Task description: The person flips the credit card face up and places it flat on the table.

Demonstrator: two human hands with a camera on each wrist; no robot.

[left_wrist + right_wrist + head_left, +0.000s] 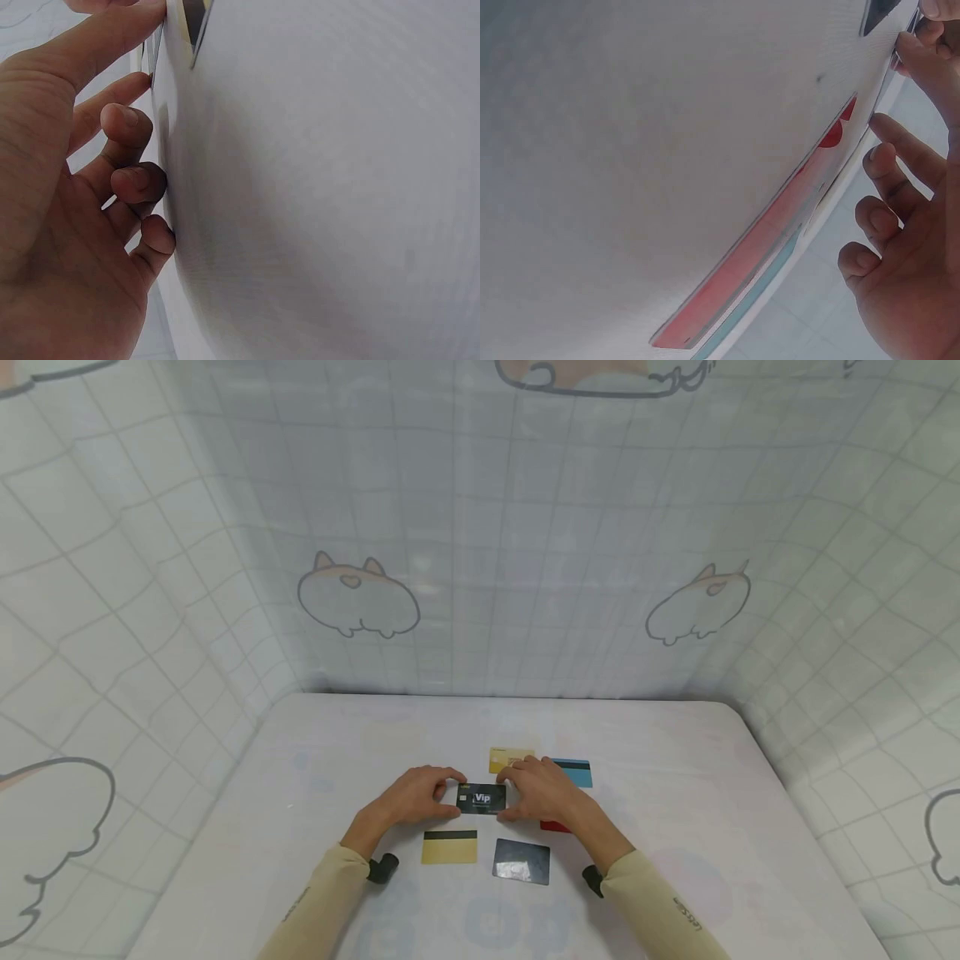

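Note:
A black Vip card [482, 798] lies flat between both hands in the head view, its printed face up. At its left end, the thumb and forefinger of my left hand [411, 795] hold the two corners. My right hand [542, 792] does the same at the right end. In the left wrist view the other fingers of the left hand [75, 202] curl loosely near the tabletop. The right wrist view shows a red card [735, 270] beside the right hand [915, 232]; in the head view that hand partly covers it.
Nearer me lie a yellow card with a dark stripe [450, 852] and a dark grey, shiny card [521, 862]. Beyond the right hand are a gold card [502, 760] and a blue card [577, 777], both partly hidden. Patterned cloth walls [525, 635] surround the white table [360, 727].

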